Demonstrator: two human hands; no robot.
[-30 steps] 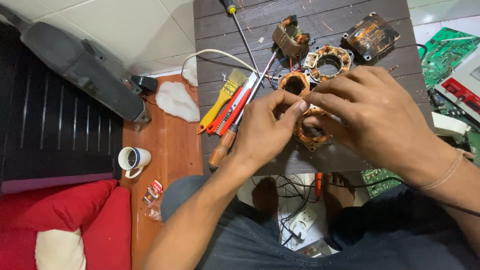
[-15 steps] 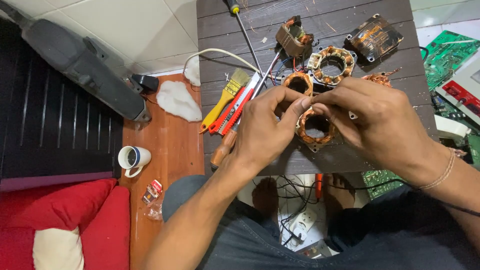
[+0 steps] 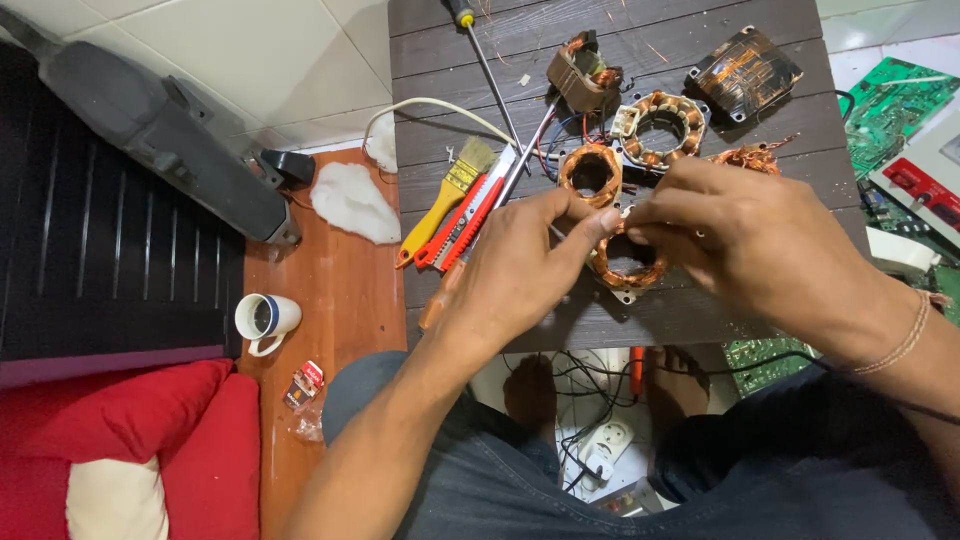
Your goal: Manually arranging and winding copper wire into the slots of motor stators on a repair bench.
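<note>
While both hands pinch a coil near the tabletop edge, left hand and right hand meet fingertip to fingertip.

A dark slatted wooden bench is carrying several copper-wound stators, a transformer and a flat wound core. A yellow brush, a red utility knife and a screwdriver are lying at its left side.

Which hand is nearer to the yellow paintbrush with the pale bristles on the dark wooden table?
Left. The left hand lies just right of the yellow paintbrush, beside the red tools, not touching it. The right hand is farther right, on the copper-wound motor coil.
</note>
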